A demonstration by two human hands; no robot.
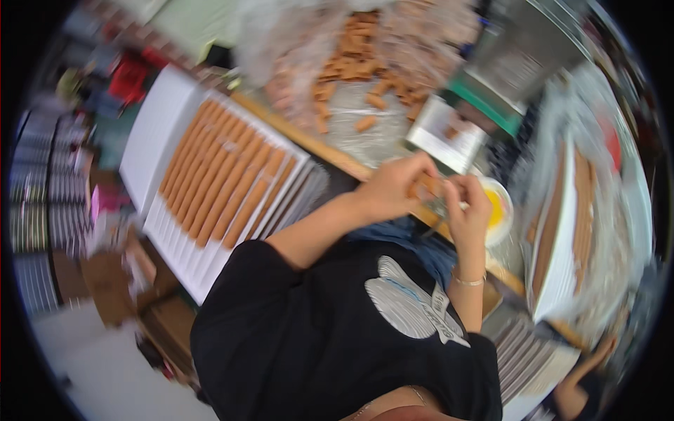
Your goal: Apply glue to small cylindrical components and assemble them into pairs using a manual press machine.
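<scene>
My left hand (397,186) is closed around a small orange-brown piece (423,188), held just over the near edge of the table. Close beside it, my right hand (469,202) has its thumb and fingers pinched together. Whatever sits between those fingertips is blurred and too small to name. Right behind my right hand stands a white bowl (507,223) with something yellow (494,208) inside. Beyond both hands is a box-shaped device (453,133) with a white face and a green edge. Loose orange-brown pieces (365,123) of short tube shape lie on clear plastic farther back.
At left, a white ribbed tray (184,263) holds rows of orange-brown tubes (235,172). A pile of similar pieces (357,63) spills from plastic bags at the back. Another plastic-wrapped white tray (551,281) stands at right. Another person's hand (597,354) shows at lower right.
</scene>
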